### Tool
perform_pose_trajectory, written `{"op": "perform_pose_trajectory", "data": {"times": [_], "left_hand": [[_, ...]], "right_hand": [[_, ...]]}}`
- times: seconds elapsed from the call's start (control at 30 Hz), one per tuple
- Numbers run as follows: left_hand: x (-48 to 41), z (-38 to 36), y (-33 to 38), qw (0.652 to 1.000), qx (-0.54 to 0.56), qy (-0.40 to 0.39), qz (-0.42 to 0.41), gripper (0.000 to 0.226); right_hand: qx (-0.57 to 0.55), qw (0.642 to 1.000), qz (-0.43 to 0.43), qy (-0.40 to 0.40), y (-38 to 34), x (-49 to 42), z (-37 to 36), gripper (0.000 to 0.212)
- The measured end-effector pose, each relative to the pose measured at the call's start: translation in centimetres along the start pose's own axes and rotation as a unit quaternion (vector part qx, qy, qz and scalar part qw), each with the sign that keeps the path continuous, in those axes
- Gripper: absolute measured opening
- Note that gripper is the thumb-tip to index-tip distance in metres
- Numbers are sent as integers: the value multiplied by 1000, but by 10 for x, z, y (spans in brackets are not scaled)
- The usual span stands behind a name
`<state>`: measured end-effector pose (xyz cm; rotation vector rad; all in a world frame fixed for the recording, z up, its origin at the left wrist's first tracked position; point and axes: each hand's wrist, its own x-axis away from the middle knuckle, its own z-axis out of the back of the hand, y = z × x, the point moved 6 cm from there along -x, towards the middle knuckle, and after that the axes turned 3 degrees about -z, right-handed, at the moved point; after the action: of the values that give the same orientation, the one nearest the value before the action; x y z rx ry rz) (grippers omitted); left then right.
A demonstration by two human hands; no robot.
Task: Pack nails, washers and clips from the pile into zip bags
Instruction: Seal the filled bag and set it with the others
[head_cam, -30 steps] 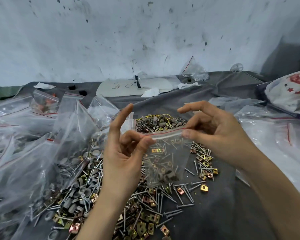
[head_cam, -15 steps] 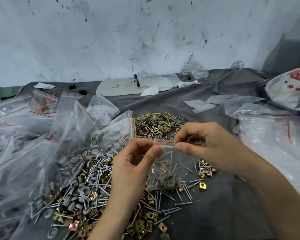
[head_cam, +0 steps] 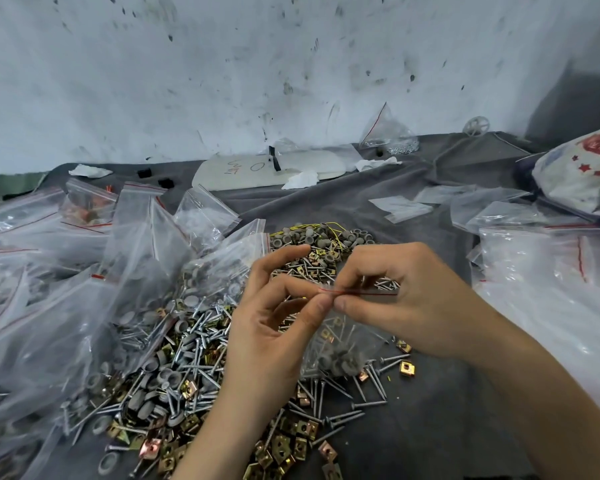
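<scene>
Both hands pinch the zip bag (head_cam: 340, 344) top: left hand (head_cam: 274, 327) and right hand (head_cam: 409, 299) thumbs touching, bag hanging below.

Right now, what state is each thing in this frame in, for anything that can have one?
small zip bag, part filled with washers, nails and clips; held by its red-lined top, seal unclear.
left hand, pinching the bag's top strip.
right hand, pinching the same strip beside it.
pile, loose on the grey cloth.
bag by the wall, upright, a little hardware inside.
</scene>
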<state>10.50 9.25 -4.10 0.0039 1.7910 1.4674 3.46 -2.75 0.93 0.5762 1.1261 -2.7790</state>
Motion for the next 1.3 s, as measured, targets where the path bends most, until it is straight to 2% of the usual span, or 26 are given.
{"op": "perform_pose_trajectory", "data": {"times": [0.1, 0.2, 0.33, 0.43, 0.67, 0.83, 1.0, 1.07, 1.13, 1.3], "left_hand": [[-1, 2, 2, 1000, 0, 12, -9, 6], [-1, 5, -2, 999, 25, 38, 24, 7], [1, 1, -8, 996, 53, 30, 61, 9], [1, 0, -7, 998, 20, 28, 52, 8], [3, 3, -10, 997, 26, 45, 58, 8], [4, -1, -10, 998, 2, 32, 58, 0], [3, -1, -9, 998, -5, 31, 57, 3], [4, -1, -8, 998, -6, 32, 51, 7], [5, 0, -8, 998, -4, 40, 55, 5], [9, 4, -13, 993, 27, 65, 92, 14]], "right_hand": [[-31, 999, -31, 5, 6, 1, 4, 8], [-47, 997, -61, 16, 14, 4, 9, 13], [-45, 997, -65, 23, 17, 6, 7, 15], [-59, 996, -66, 31, 17, 7, 5, 16], [-152, 981, -113, 49, 30, 14, 4, 12], [-183, 973, -112, 80, 31, 18, -2, 17], [-228, 963, -110, 95, 31, 18, -5, 21], [-242, 959, -106, 98, 31, 18, -6, 17], [-275, 950, -111, 101, 33, 18, -8, 7], [-401, 893, -152, 137, 54, 23, -14, 16]]}}
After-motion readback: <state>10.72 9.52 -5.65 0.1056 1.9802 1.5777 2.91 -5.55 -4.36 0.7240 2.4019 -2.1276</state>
